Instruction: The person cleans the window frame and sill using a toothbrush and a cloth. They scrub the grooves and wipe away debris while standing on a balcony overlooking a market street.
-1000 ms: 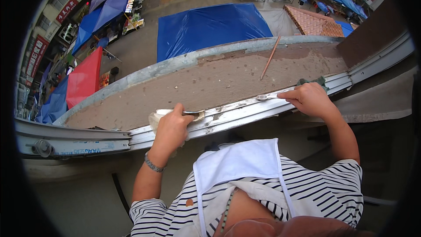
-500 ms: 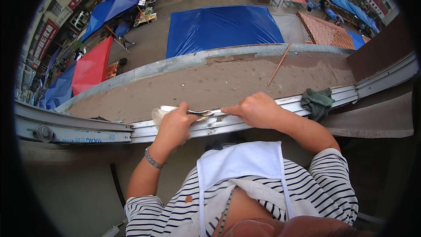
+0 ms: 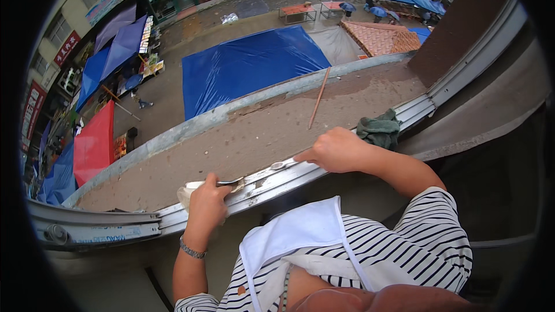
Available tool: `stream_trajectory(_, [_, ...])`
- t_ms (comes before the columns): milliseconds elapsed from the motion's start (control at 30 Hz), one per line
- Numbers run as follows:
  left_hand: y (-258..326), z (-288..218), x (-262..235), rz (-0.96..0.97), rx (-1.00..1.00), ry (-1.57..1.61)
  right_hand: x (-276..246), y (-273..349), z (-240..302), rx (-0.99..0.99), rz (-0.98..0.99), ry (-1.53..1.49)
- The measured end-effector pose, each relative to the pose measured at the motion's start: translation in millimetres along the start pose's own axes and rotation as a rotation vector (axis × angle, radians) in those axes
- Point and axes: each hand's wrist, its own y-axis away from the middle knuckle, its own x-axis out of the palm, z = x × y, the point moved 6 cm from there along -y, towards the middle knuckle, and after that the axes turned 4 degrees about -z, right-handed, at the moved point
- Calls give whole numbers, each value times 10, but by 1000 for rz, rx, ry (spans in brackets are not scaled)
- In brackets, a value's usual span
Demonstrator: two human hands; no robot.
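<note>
My left hand (image 3: 207, 207) grips a thin dark metal tool (image 3: 229, 182) and presses a whitish cloth (image 3: 187, 192) onto the aluminium window track (image 3: 263, 188). The tool's tip points right along the track. My right hand (image 3: 338, 150) rests further right on the same track. Its fingers are curled and the fingertips touch the metal, with nothing visible in them. A crumpled green rag (image 3: 378, 129) lies on the track just to the right of my right hand, not touching it.
Beyond the track runs a dusty concrete ledge (image 3: 260, 136) with a thin wooden stick (image 3: 319, 97) lying on it. Far below are a street, a blue tarpaulin (image 3: 248, 63) and a red awning (image 3: 92, 147). A dark window frame (image 3: 462, 29) rises at right.
My right hand left the green rag and slid left along the track toward my left hand. My left hand stayed in place with the tool and cloth.
</note>
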Motion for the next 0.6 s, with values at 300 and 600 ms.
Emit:
stream_trajectory(300, [-15, -23, -40, -35, 18, -7, 55, -264, 272, -64, -49, -157])
stream_trajectory(600, [-17, -18, -27, -27, 0, 15, 61, 114, -109, 70, -4, -54])
